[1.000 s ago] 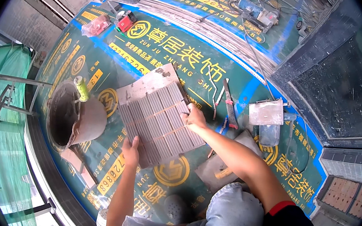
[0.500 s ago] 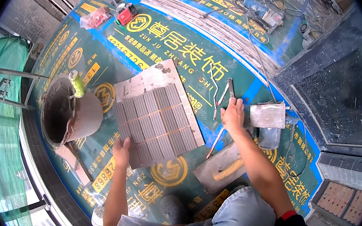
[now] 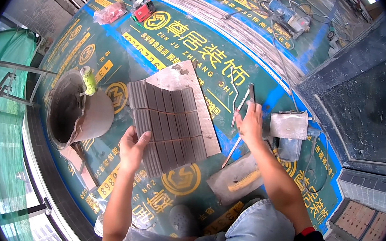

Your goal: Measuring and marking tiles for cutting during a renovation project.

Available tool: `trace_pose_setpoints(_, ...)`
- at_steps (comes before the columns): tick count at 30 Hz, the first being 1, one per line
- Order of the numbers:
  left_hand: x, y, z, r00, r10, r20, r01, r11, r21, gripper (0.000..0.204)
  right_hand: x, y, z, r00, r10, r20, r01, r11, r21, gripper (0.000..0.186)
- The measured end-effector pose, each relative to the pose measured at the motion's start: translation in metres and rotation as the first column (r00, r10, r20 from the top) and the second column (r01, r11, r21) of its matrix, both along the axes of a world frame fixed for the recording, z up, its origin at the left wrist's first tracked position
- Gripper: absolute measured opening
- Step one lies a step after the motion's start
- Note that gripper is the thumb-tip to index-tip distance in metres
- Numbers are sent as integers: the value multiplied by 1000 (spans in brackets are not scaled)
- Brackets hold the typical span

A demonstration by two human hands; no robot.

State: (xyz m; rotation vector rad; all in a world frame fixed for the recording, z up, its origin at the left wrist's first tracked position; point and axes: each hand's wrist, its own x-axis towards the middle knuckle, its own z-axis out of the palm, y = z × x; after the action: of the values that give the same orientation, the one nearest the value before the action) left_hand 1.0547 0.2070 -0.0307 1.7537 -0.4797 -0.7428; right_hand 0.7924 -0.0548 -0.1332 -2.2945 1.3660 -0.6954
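A sheet of ribbed grey-brown strip tiles (image 3: 173, 128) lies over a pale textured board (image 3: 204, 124) smeared with mortar. My left hand (image 3: 132, 148) grips the sheet's left edge, thumb on top, fingers partly hidden beneath; that side is raised and the sheet bends along its joints. To the right, my right hand (image 3: 250, 123) is closed round a slim dark-tipped tool (image 3: 251, 93), whose exact kind I cannot make out. Beside it lies a thin, jointed white-and-red stick (image 3: 235, 104), like a folding ruler. A flat trowel with a yellow handle (image 3: 244, 181) rests nearer my knees.
At left stands a mortar bucket (image 3: 97, 115) with a yellow-green tube (image 3: 87, 81) at its rim. A dusty metal box (image 3: 289, 125) sits right of my hand. Farther off are a red tool (image 3: 143, 11), a plastic bag (image 3: 110, 13) and a corded power tool (image 3: 288, 17).
My left hand has taken hold of the tile sheet's left edge and raised it, so the flat sheet now bends and lies shifted. My right hand stays near the same spot, still with the slim tool.
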Motion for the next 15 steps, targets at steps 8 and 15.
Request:
trace_pose_setpoints(8,5,-21,100,998,-59,0,59,997,-49,10,38,61,56,784,412,464,-615,618,490,48)
trace_pose_setpoints(15,29,36,199,991,-29,134,31,999,-10,15,3,49,16,918,246,312,-397,599,695,43)
